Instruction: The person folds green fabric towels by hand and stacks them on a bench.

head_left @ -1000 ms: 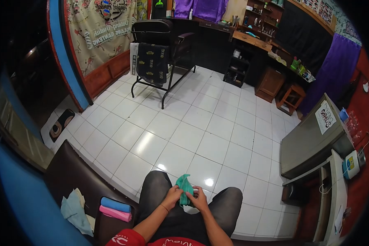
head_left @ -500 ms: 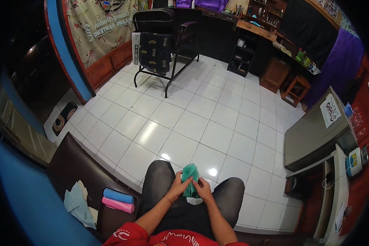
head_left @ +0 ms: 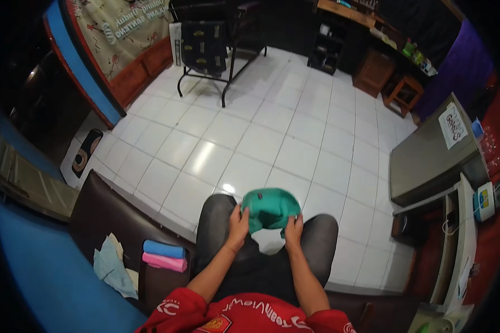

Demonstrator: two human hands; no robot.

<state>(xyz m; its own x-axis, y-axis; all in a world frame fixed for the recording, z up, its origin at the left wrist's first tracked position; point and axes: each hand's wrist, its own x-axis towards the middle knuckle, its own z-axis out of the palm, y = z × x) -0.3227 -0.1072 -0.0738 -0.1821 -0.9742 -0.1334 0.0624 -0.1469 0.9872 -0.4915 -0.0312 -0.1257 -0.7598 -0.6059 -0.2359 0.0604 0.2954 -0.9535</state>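
Note:
Over my lap, a green cloth piece is stretched wide between my two hands. Its upper edge curves round, and a small dark mark shows near the top. My left hand pinches its left side, while my right hand grips the right side. Below the green cloth, between my knees, a white piece shows; how it joins the green one is not clear. To my left on the brown bench lie a blue folded cloth and a pink folded cloth.
Light blue fabric lies over cream fabric on the bench. Ahead, a black chair draped with a dark towel stands on the white tile floor. A grey fridge and a shelf unit stand at the right.
My hands have moved apart, and the bunched green cloth is now spread open between them. More of the white piece shows. The view has tilted downward.

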